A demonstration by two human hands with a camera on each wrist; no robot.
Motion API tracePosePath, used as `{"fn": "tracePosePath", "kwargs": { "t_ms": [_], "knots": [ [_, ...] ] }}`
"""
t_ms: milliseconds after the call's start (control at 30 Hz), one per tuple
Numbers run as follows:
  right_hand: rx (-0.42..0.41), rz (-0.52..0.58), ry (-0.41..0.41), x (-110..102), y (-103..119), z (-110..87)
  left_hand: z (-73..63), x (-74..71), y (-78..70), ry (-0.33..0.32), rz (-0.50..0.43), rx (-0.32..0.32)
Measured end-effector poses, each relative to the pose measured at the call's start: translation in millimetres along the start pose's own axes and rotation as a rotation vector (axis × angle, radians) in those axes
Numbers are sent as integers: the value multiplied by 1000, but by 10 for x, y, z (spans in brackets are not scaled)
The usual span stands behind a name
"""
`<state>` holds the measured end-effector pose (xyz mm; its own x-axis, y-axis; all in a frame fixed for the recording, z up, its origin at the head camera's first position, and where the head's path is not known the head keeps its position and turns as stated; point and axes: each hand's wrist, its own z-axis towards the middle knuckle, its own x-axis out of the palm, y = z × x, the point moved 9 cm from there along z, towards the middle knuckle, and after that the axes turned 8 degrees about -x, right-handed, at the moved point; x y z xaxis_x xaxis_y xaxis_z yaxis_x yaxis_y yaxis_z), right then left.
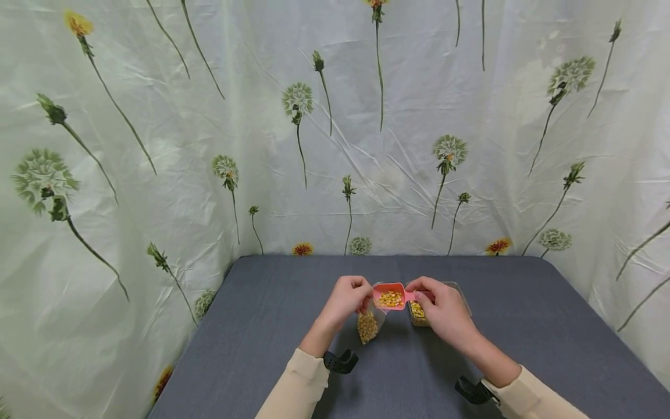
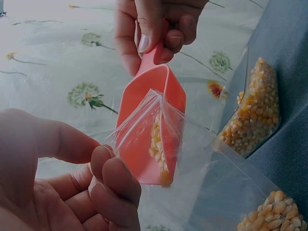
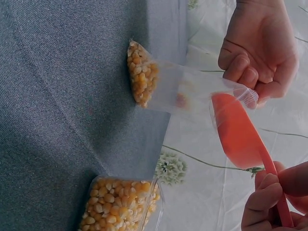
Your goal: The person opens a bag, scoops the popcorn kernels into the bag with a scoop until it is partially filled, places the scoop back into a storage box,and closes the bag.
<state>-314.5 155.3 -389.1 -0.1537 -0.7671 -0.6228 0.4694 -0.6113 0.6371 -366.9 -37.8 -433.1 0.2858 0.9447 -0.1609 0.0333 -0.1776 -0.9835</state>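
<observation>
My left hand (image 1: 352, 298) pinches the top edge of a clear zip bag (image 2: 202, 159), which hangs with corn kernels (image 3: 142, 77) gathered at its bottom. A pink scoop (image 1: 389, 295) is in my right hand (image 1: 444, 307), its handle pinched between thumb and fingers. Some kernels lie in the scoop, and its front lip sits inside the bag's mouth, as the right wrist view shows. In the left wrist view the scoop tilts downward, with kernels near its lip. Just beyond the right hand stands a clear container (image 3: 120, 202) of corn kernels, partly hidden by that hand in the head view.
A dark grey cloth covers the table (image 1: 251, 343). Behind it hangs a pale curtain (image 1: 335, 145) with a dandelion print. Black bands (image 1: 340, 362) sit on both wrists, below cream sleeves.
</observation>
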Motion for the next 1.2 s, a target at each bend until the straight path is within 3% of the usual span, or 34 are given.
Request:
{"fn": "tracePosePath", "kwargs": {
  "t_ms": [300,767,1200],
  "knots": [
    [-59,-16,-28,-2,42,6,-2,-11,1,-4,3,-1],
    [-217,-103,-65,-1,219,-9,-18,-23,-29,-11,9,11],
    [-365,-233,-104,13,374,-55,-23,-8,-41,-16,5,-5]
  ]
}}
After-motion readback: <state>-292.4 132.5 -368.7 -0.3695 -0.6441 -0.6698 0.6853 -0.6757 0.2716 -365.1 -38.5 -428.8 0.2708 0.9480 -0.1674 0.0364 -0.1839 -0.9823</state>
